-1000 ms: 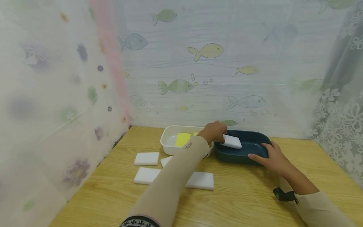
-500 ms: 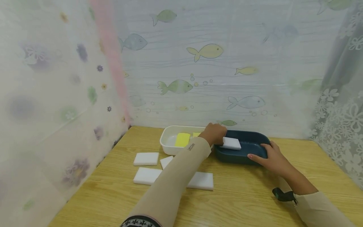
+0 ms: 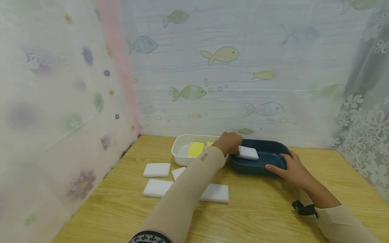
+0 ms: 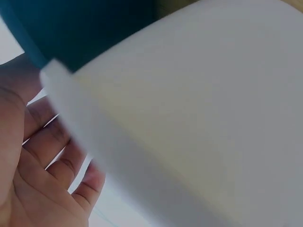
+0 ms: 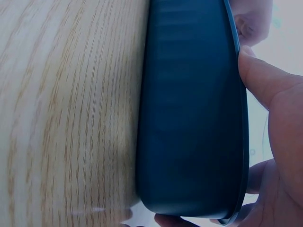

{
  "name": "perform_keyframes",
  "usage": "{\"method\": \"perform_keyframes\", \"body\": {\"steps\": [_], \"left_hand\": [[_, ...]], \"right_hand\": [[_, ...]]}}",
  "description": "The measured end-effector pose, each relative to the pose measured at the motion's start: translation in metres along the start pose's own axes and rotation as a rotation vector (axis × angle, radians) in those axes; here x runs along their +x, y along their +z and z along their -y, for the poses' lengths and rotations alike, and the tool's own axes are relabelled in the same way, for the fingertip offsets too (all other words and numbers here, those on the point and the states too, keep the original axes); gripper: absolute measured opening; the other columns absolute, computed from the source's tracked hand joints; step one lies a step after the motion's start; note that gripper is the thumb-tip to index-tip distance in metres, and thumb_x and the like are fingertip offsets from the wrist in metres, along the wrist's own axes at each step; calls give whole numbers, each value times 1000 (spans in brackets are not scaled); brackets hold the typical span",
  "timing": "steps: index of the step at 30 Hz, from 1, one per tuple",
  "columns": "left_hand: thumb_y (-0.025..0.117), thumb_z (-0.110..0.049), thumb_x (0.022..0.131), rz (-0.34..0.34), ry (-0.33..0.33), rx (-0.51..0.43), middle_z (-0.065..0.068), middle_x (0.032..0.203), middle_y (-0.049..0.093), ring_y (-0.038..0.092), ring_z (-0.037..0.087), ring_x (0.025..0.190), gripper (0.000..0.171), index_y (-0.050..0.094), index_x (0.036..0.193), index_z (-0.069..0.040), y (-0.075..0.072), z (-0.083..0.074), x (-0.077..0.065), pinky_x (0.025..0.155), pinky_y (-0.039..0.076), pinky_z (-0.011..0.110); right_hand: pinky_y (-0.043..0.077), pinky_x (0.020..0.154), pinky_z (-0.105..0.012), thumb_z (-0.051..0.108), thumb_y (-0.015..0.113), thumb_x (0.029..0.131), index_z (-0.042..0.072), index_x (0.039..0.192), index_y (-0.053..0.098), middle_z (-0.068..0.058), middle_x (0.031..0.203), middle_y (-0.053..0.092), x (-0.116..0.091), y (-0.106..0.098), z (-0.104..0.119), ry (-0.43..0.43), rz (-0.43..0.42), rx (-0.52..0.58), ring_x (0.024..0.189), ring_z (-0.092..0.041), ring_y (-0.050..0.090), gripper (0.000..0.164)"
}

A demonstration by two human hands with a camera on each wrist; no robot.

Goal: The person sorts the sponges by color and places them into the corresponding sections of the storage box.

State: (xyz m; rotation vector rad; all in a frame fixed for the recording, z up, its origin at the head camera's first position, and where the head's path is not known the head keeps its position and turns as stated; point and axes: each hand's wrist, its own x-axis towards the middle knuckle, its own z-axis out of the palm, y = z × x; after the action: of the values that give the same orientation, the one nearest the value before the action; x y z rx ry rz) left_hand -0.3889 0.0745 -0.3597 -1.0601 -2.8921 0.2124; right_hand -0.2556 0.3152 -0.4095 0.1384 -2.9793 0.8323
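My left hand (image 3: 230, 143) reaches over the white tub to the left end of the dark blue tub (image 3: 264, 167), gripping a white sponge block (image 3: 248, 153) there by its left end. The block lies partly inside the tub; its held end is hidden behind the hand. In the left wrist view, the white tub (image 4: 203, 94) covers much of the picture and the left fingers (image 4: 49, 146) are curled beyond its rim. At the right end, my right hand (image 3: 293, 170) holds the dark blue tub, thumb on the front rim and fingers round the side.
Left of the dark tub stands the white tub (image 3: 182, 161), with yellow sponge blocks (image 3: 196, 149) inside. Several white blocks (image 3: 156, 170) lie on the wooden table (image 3: 258, 216) in front, partly under my left forearm. A fish-print curtain (image 3: 225, 87) hangs behind.
Since a second ago, the left hand has shifted slightly and the white block sits a little less tilted in the dark tub. During the last half second hardly anything moves. The right hand stays put.
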Motion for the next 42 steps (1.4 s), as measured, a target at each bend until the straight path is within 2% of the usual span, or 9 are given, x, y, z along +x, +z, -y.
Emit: {"method": "perform_keyframes", "body": {"steps": [6, 12, 17, 22, 31, 37, 42], "left_hand": [[84, -39, 88, -1, 5, -82, -11, 114, 73, 64, 9, 105, 38, 74, 120, -22, -2, 5, -2, 100, 50, 38], [82, -40, 90, -6, 10, -120, -9, 123, 72, 65, 9, 111, 41, 72, 126, -22, -9, 7, -7, 100, 53, 33], [80, -42, 92, -12, 30, -128, -8, 129, 70, 65, 12, 117, 44, 71, 130, -21, -15, 12, -8, 99, 54, 34], [79, -42, 92, -29, 43, -194, -8, 128, 70, 64, 12, 116, 43, 72, 128, -21, -16, 18, -12, 98, 53, 33], [80, -36, 92, -79, 87, -334, -3, 133, 69, 65, 16, 118, 45, 70, 132, -17, -26, 35, -46, 100, 53, 33], [79, -35, 94, -93, 128, -395, 4, 136, 69, 66, 24, 123, 50, 68, 136, -10, -18, 54, -73, 102, 53, 33], [80, -35, 92, -116, 138, -409, 3, 133, 70, 67, 23, 120, 49, 70, 133, -10, -10, 64, -99, 101, 53, 32]], "right_hand": [[29, 104, -82, 65, 62, 96, -17, 154, 26, -49, 158, 0, 1, 1, -1, 0, -1, -3, 139, -71, 18, 108], [30, 103, -81, 65, 62, 96, -17, 154, 26, -49, 158, 1, 0, 0, 1, 4, 3, -9, 139, -71, 19, 108], [31, 103, -81, 64, 62, 96, -17, 154, 25, -49, 158, 1, 0, -1, 1, 5, 9, -11, 139, -70, 20, 107], [30, 103, -81, 65, 62, 96, -17, 154, 25, -48, 158, 2, 0, 0, 0, 2, 10, -8, 139, -70, 20, 107], [30, 103, -82, 66, 62, 95, -17, 155, 24, -49, 158, 2, 0, -1, 0, 7, 8, -8, 138, -70, 20, 109], [31, 102, -81, 64, 63, 95, -17, 155, 25, -48, 158, 2, 0, -2, 1, 13, 7, -6, 138, -70, 20, 108], [31, 102, -81, 63, 63, 96, -18, 154, 24, -49, 158, 2, 0, -1, 1, 13, 14, 1, 139, -70, 19, 107]]}}
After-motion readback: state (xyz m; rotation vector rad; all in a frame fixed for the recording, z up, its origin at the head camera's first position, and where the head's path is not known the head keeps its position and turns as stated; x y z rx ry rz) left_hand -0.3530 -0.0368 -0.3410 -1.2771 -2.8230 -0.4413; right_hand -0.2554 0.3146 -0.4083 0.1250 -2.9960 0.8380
